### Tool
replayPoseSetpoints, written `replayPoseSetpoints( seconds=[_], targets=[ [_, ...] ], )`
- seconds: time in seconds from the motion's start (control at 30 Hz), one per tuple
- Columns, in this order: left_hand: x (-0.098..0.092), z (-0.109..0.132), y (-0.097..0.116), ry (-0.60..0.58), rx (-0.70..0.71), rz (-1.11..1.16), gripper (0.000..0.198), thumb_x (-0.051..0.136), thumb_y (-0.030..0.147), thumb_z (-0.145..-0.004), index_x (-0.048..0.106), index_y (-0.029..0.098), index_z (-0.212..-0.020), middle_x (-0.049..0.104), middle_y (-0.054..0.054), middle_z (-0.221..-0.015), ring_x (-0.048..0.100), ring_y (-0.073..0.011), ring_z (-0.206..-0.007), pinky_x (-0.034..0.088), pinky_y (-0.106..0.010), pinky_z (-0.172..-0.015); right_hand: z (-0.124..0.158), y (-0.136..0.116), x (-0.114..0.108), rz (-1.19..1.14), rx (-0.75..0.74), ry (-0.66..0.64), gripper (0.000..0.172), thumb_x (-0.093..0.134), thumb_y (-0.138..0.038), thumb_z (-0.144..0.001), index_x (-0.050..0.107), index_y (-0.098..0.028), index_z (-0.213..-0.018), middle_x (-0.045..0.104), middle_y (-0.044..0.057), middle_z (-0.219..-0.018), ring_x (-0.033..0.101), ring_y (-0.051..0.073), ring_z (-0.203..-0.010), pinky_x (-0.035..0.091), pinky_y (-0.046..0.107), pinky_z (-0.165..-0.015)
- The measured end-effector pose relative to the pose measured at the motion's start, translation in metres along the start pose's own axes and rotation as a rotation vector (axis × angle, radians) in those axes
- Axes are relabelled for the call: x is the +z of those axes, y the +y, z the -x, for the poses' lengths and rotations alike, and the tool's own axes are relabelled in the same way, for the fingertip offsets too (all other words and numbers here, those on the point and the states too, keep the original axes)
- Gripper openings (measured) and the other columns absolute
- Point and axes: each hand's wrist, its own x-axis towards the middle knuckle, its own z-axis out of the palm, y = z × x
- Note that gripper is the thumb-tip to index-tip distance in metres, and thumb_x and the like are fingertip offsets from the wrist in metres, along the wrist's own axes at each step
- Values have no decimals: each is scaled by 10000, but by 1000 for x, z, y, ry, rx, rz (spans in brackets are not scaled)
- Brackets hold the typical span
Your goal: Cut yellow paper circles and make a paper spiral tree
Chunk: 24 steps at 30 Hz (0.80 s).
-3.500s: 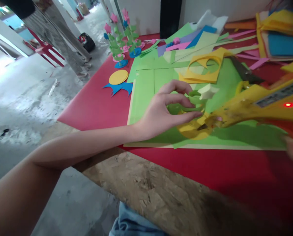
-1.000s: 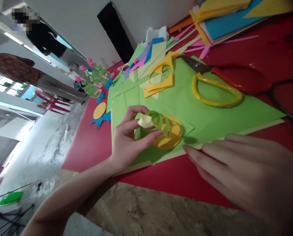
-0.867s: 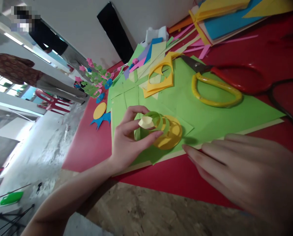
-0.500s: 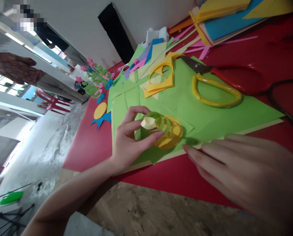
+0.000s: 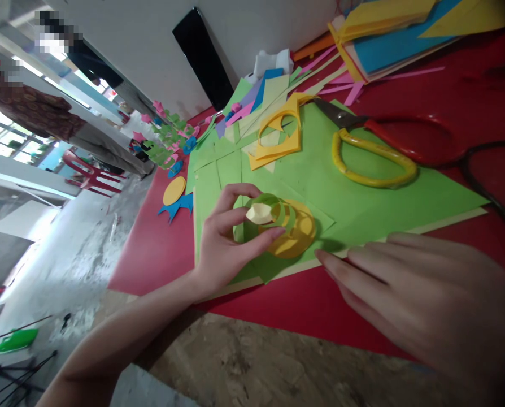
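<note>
At the near edge of the red-covered bench the right hand lies flat with fingers extended and empty, while the left hand pinches the coiled green paper spiral upright on its round yellow paper base, apparently already attached and being steadied, the yellow-and-red-handled scissors lying unused beyond.

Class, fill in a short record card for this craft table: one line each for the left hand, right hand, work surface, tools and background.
Left hand: left hand pinches a green paper spiral on a yellow disc.
Right hand: right hand open, flat, fingers toward the disc, holding nothing.
Work surface: green sheet on a red table.
Tools: scissors lying on the sheet.
Background: finished paper flowers at the far edge.
</note>
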Motion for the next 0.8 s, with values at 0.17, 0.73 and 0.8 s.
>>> replayPoseSetpoints(
  seconds=[0.17, 0.73, 0.8],
  targets=[
    [0, 0, 1, -5, -11, 7, 111, 717, 216, -691, 610, 244, -702, 514, -35, -963, 528, -188, -920, 448, -398, -835, 0, 1, -3, 20, -28, 6, 345, 415, 26, -671, 679, -63, -876, 679, 85, -620, 595, 208, -497, 408, 331, -455],
    [-1, -2, 2, -23, -1, -12, 120, 717, 149, -675, 606, 194, -667, 513, -40, -956, 534, -173, -906, 435, -355, -803, -4, 4, -7, 19, -35, -29, 292, 638, -81, -624, 688, -71, -911, 634, 29, -591, 571, 178, -493, 403, 304, -447],
    [-1, -2, 2, -24, -2, -7, 114, 718, 143, -675, 612, 188, -672, 509, -42, -954, 530, -173, -919, 430, -354, -812, -4, 4, -6, 27, -36, -15, 259, 626, -99, -644, 689, -71, -894, 627, 34, -587, 562, 176, -493, 389, 301, -448]
  ],
)
